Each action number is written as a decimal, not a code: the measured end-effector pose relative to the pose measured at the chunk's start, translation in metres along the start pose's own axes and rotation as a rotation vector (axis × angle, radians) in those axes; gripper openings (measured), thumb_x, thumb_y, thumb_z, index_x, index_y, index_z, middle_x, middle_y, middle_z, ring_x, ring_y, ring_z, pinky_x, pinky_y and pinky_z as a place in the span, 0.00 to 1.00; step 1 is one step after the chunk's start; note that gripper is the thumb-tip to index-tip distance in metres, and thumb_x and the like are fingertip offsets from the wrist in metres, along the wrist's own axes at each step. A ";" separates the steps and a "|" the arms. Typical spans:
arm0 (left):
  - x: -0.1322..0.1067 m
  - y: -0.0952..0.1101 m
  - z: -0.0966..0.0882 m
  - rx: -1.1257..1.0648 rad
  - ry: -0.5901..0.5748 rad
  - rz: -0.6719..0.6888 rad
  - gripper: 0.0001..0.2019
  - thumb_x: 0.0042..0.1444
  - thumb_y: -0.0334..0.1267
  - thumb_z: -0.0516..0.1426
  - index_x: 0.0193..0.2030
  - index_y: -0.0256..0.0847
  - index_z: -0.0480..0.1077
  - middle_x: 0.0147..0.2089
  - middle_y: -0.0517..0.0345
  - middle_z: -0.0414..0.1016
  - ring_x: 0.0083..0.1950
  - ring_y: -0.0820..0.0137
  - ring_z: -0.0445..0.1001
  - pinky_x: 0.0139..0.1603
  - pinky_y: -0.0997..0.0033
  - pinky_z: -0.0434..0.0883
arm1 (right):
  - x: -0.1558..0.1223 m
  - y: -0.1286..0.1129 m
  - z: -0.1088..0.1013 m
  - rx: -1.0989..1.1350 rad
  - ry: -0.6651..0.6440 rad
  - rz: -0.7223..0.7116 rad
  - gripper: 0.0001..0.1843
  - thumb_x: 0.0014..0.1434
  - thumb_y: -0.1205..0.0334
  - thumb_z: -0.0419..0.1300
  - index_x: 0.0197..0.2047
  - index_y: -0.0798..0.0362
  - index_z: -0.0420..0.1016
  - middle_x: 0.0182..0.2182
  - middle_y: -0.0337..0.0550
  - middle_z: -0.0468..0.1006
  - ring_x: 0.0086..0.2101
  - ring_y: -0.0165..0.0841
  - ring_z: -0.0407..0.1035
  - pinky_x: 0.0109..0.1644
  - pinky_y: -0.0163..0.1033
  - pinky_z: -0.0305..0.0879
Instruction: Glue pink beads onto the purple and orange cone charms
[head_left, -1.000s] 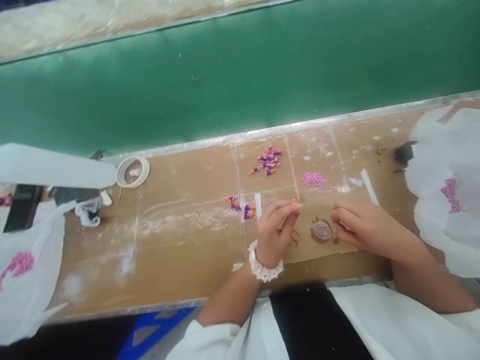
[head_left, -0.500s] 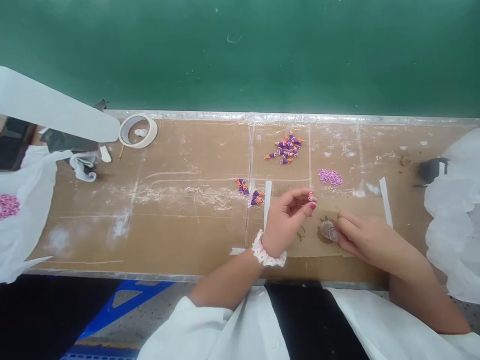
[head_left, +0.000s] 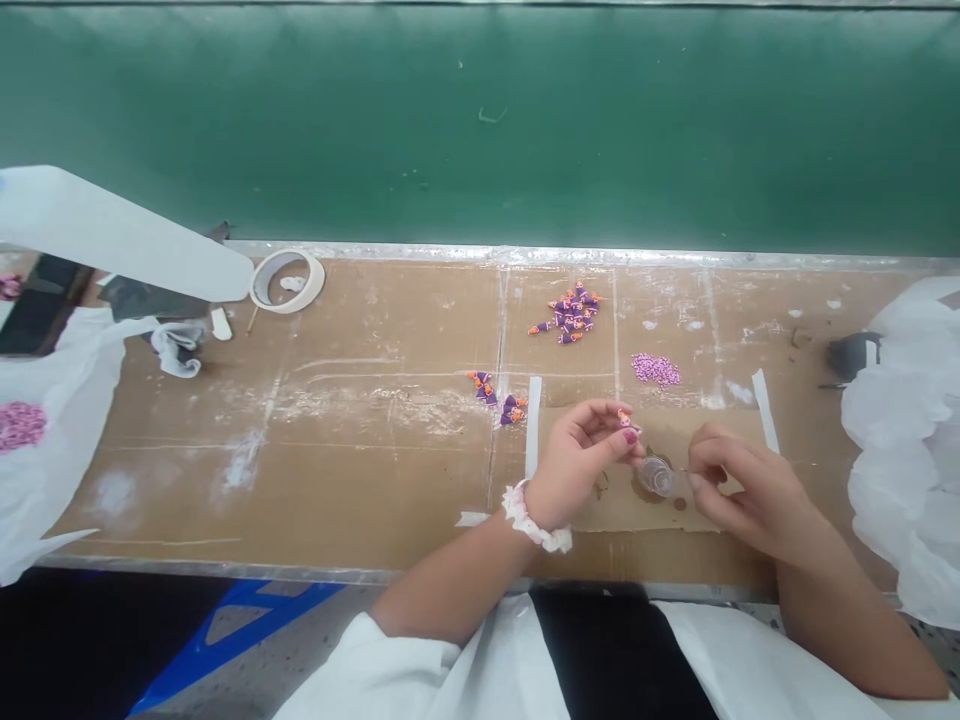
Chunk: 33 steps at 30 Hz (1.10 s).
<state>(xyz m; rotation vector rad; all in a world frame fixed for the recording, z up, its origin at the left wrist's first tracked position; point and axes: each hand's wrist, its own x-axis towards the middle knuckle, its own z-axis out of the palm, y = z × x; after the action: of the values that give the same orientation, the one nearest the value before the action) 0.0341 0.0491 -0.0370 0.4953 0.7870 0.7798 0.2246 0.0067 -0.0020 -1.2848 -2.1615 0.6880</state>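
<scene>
Two hands worked by the small clear jar [head_left: 658,477], left hand [head_left: 577,465] pinching a tiny purple-and-orange piece [head_left: 628,424] firmly between fingertips, right hand [head_left: 750,492] fingers drawn together, hold unclear

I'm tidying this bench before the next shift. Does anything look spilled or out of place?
Yes. White powdery smears streak the brown cardboard work surface left of the hands, like spilled residue. A dark brown stain also surrounds the small clear cup, as if something had leaked there.
</scene>
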 end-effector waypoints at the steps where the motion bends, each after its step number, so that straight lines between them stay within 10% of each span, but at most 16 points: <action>1: -0.001 0.000 0.001 -0.042 -0.011 -0.049 0.17 0.45 0.38 0.68 0.39 0.36 0.70 0.30 0.60 0.73 0.29 0.76 0.74 0.33 0.75 0.73 | 0.000 -0.001 0.003 0.048 0.058 0.020 0.09 0.60 0.74 0.50 0.33 0.50 0.58 0.25 0.35 0.61 0.23 0.26 0.58 0.25 0.32 0.56; 7: -0.007 -0.004 0.005 -0.200 -0.089 -0.236 0.16 0.43 0.36 0.69 0.37 0.35 0.70 0.29 0.60 0.73 0.27 0.77 0.73 0.33 0.75 0.72 | 0.000 -0.008 0.021 0.037 0.256 0.023 0.11 0.58 0.77 0.52 0.33 0.50 0.58 0.25 0.35 0.63 0.25 0.27 0.60 0.25 0.32 0.56; 33: -0.011 -0.006 0.007 -0.054 -0.101 -0.139 0.16 0.42 0.37 0.69 0.32 0.33 0.68 0.25 0.59 0.75 0.27 0.74 0.76 0.30 0.74 0.74 | -0.006 -0.009 0.028 0.078 0.147 -0.011 0.10 0.59 0.77 0.52 0.37 0.51 0.61 0.27 0.37 0.62 0.26 0.26 0.59 0.26 0.32 0.56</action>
<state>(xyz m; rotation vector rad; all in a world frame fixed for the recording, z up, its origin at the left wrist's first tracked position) 0.0372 0.0364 -0.0316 0.4238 0.6972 0.6400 0.2027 -0.0071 -0.0171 -1.2429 -2.0026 0.6455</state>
